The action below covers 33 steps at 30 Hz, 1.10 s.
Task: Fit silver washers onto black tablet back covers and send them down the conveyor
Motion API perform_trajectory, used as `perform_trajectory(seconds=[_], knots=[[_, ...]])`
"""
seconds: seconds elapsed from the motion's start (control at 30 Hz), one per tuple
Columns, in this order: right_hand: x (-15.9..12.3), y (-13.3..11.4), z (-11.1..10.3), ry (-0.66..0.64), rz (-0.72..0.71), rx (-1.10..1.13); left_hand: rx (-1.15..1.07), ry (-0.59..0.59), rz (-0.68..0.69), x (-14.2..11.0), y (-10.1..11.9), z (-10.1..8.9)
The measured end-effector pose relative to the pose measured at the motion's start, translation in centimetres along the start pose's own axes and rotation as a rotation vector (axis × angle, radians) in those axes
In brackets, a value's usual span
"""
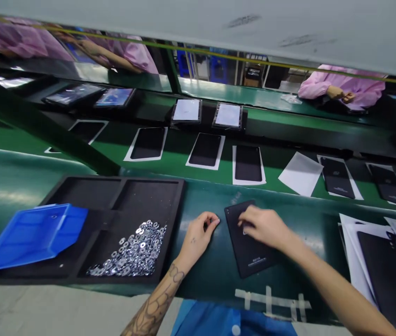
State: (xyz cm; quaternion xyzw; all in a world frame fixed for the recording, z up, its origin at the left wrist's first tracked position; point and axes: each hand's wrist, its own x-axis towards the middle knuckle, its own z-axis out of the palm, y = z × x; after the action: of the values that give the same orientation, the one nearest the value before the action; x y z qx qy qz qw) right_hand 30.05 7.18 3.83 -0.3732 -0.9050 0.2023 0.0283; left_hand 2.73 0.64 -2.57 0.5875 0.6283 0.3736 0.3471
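Fingers of our right hand (264,227) lay curled on a matte black rectangular panel (252,249), the grip narrow and pressed onto the panel's face rather than closed around its edges; whatever sat beneath the fingertips was too small to tell. The panel lay askew on a glossy green desk (205,284), with small printed lines near its lower end. Our left hand (198,235), on a tattooed forearm (159,298), rested just beside the panel's left edge, its grip narrow, thumb and fingertips drawn together; we could not tell whether they pinched anything. Left of that hand sat a black foam compartment tray (142,196), one compartment heaped with silver metal washers (131,252), and a tilted blue plastic bin (33,235) lay across its left side. To the right, a loose stack of black panels on white sheets (387,275) overlapped at the desk's edge. Beyond the desk, a green conveyor belt (184,158) carried a row of black panels on white backing sheets (205,150), with pale panels in clear wrapping (186,110) farther on. A co-worker's pink sleeve (341,86) showed at the far side, that person's hands (338,94) held together.
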Motion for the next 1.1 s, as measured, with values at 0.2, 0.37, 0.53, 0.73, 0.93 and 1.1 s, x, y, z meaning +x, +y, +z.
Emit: perform_trajectory(seconds=[0.2,0.37,0.53,0.73,0.93,1.1], knots=[[-2.6,18.3,-4.5,0.313,0.779,-0.248,0.068,-0.082,0.069,2.6,0.8,-0.4],[-0.1,22.9,-3.6,0.242,0.645,-0.211,0.212,-0.112,0.047,5.2,1.6,0.0],[2.0,22.7,-3.5,0.252,0.419,-0.152,0.304,-0.210,0.005,6.7,1.7,0.0],[2.2,17.3,-3.7,0.563,0.356,0.136,0.353,-0.394,0.034,8.7,2.0,-0.6],[5.4,9.0,0.5,0.731,0.216,1.485,0.389,-0.472,0.005,10.1,2.9,-0.5],[6.1,9.6,2.4,0.758,0.164,1.958,0.448,-0.527,-0.013,10.3,3.3,-0.5]])
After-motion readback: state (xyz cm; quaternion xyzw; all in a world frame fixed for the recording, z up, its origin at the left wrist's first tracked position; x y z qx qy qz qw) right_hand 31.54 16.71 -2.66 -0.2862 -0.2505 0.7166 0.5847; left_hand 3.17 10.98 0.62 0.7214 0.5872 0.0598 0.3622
